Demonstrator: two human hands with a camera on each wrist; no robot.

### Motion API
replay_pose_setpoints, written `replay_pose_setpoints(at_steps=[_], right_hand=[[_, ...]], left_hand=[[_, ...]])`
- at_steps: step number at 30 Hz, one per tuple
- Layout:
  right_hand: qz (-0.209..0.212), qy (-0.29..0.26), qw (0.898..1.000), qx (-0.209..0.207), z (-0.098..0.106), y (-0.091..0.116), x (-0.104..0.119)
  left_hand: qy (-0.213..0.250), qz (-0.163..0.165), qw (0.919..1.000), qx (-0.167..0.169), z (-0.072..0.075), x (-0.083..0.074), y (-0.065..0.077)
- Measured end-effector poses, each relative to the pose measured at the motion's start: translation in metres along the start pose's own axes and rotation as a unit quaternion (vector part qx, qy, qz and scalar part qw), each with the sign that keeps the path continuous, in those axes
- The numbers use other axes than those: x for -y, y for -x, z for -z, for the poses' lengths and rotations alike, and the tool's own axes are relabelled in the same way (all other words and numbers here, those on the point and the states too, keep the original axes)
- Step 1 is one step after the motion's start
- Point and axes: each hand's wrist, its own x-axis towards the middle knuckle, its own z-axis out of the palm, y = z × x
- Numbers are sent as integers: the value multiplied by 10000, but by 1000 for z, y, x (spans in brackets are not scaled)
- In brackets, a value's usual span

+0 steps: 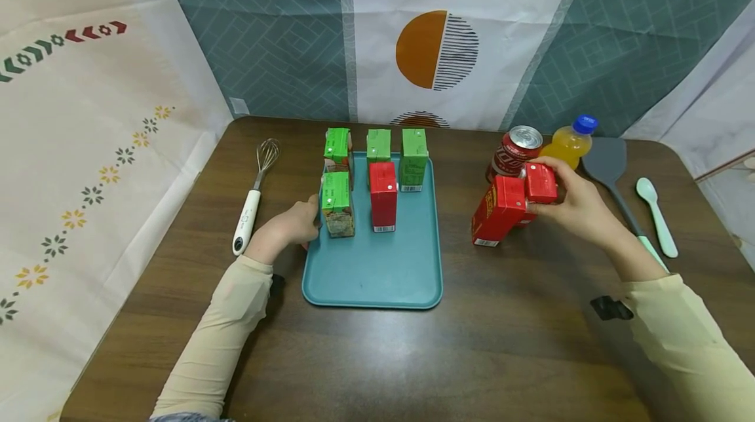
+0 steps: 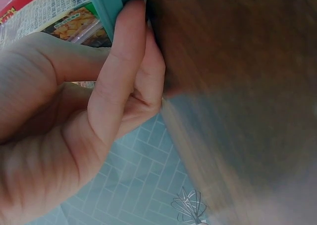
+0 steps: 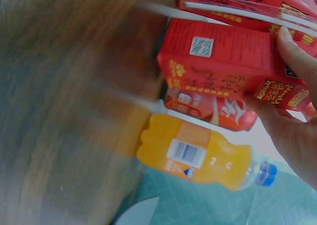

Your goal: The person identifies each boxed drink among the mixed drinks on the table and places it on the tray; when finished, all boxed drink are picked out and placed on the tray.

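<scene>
From the head view I see my right hand point(image 1: 580, 202) clamped around a small red drink carton point(image 1: 541, 183), lifted just above the dark wooden table point(image 1: 377, 356) toward its right half. That carton's long axis looks tilted, its top end toward the table's far edge. Just left of it and touching it leans a second red drink carton point(image 1: 498, 210), its base on the table and its top tipped toward the far edge. Behind both stand a red soda can point(image 1: 514, 150) and a small orange juice bottle with a blue cap point(image 1: 571, 140), near the far right corner. My left hand point(image 1: 289, 229) rests at the left rim of the teal plastic tray point(image 1: 377, 278), fingers curled against it, beside an upright green drink carton point(image 1: 337, 202). A red upright carton point(image 1: 383, 196) stands mid-tray.

In the left wrist view the fingers point(image 2: 124, 71) are folded together, a fingertip pressing the tray rim point(image 2: 106, 4); whether they actually grip it I cannot tell.

In the right wrist view the fingers point(image 3: 292, 51) wrap the held carton point(image 3: 223, 61), its long axis running across the frame, with the can point(image 3: 218, 108) and the bottle point(image 3: 198, 153) beside it.
</scene>
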Motion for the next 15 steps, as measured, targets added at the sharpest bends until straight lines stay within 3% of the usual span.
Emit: replay_pose_setpoints(at_steps=[9,15], right_hand=[[-133,-131,9987,-464,19,14,10],[-251,-242,9924,-1180,35,22,25]], left_hand=[[32,22,10000,25,1,0,1],[-14,-29,10000,20,1,1,0]])
